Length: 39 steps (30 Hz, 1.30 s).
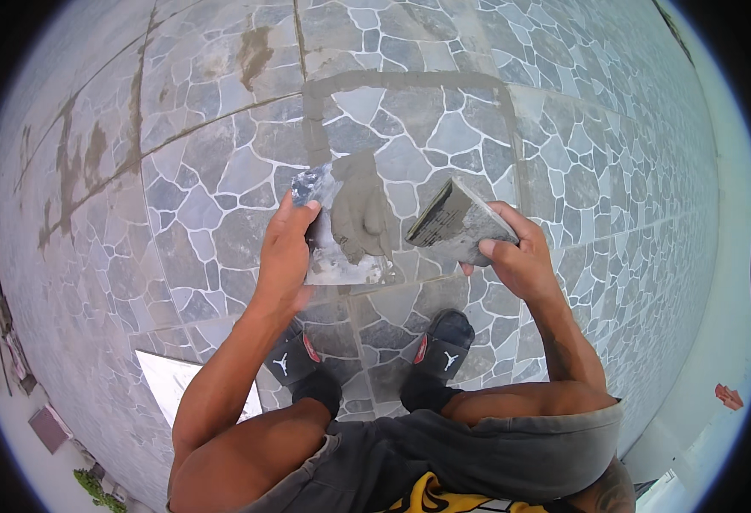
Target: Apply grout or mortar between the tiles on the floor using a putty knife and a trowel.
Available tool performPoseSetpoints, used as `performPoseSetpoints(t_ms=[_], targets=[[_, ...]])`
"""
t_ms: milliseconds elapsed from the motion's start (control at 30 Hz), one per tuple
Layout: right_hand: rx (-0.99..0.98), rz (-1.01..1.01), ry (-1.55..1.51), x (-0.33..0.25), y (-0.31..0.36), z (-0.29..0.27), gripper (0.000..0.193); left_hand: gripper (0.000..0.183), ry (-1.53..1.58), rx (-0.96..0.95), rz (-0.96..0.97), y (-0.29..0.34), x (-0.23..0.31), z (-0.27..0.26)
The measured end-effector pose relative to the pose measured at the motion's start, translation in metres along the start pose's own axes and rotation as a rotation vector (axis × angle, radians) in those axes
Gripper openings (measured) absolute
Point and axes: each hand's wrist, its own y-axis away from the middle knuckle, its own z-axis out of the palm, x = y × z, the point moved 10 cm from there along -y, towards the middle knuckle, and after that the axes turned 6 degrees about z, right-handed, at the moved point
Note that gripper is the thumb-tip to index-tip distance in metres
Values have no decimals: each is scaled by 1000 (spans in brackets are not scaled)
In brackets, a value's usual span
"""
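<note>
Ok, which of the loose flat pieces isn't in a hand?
The white piece, on the floor, partly hidden by the left forearm. The others are held: the paste-topped plate in the left hand, the tilted grey piece in the right hand.

The floor (239,171), of grey stone-patterned tile with white joints, carries a grey mortar band (401,79) at twelve o'clock, brown smears (256,56) at eleven, sandals (450,332) at five and seven, and a white panel (167,376) at eight.

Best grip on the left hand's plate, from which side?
Probably pinch the plate by its left edge, from the left, thumb on top, as the left hand does: that side is flat and mostly bare, while mortar heaps toward the right.
</note>
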Motion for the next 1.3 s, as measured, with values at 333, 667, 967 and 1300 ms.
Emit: performPoseSetpoints(t_ms=[333, 667, 967, 1300], targets=[[374, -295, 1329, -11, -123, -203, 38, 61, -105, 278, -6, -33, -37, -10], [374, -359, 1726, -26, -321, -296, 41, 60, -160, 348, -50, -116, -75, -11], [363, -308, 1728, 4, -443, -374, 49, 53, -159, 270, -86, -251, -105, -4], [172, -385, 1740, 55, -407, -412, 48, 56, -237, 279, -99, -324, -110, 59]])
